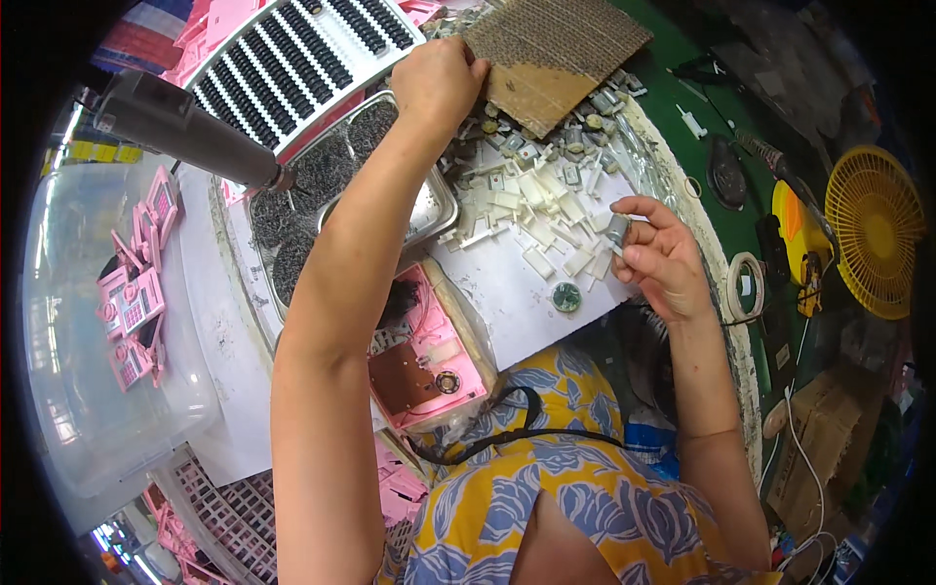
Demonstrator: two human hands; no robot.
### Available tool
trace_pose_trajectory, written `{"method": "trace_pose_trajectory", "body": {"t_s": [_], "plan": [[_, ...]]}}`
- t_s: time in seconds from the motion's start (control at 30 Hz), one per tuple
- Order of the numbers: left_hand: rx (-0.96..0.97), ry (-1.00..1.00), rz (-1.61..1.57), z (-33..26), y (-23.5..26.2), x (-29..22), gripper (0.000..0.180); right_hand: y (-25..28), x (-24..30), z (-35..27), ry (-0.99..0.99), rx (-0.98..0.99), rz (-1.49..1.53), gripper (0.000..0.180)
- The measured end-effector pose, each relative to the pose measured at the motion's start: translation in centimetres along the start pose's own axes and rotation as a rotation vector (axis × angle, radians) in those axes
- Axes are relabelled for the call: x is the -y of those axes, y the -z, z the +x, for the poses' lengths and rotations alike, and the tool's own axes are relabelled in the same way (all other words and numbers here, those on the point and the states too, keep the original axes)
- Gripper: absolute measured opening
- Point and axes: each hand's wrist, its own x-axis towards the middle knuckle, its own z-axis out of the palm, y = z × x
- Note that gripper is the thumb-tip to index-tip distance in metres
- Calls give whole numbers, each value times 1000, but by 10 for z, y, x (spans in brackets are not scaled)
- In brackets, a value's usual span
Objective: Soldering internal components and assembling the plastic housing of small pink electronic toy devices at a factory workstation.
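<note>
My left hand (439, 86) is closed in a fist beside the white rack (409, 29) that carries rows of black ribbed parts. Whatever lies inside its fingers is hidden. Between the thumb and fingers of my right hand (668, 258) is a small grey motor (617, 230) with a white plastic piece at its lower end. Just left of that hand lies a heap of white plastic brackets (536, 210), with more small motors (575, 132) behind it. A metal tray (448, 210) of small dark screws (341, 146) is partly covered by my left forearm.
A dark power screwdriver (185, 132) points down over the tray. Nearer are an open pink case (468, 390) and a round green tin (565, 297). Corrugated cardboard (556, 49) covers some motors. A clear bin (78, 292) stands left; a yellow fan (873, 232) is at right.
</note>
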Motion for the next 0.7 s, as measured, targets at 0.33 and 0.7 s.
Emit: {"method": "trace_pose_trajectory", "body": {"t_s": [0.33, 0.7], "plan": [[-365, -400, -320, -43, 30, -12, 8, -9, -12, -20, -6, 73, -789, 32], [278, 216, -1111, -275, 144, -10, 13, -36, -17, -9, 283, 350, -1601, 36]]}}
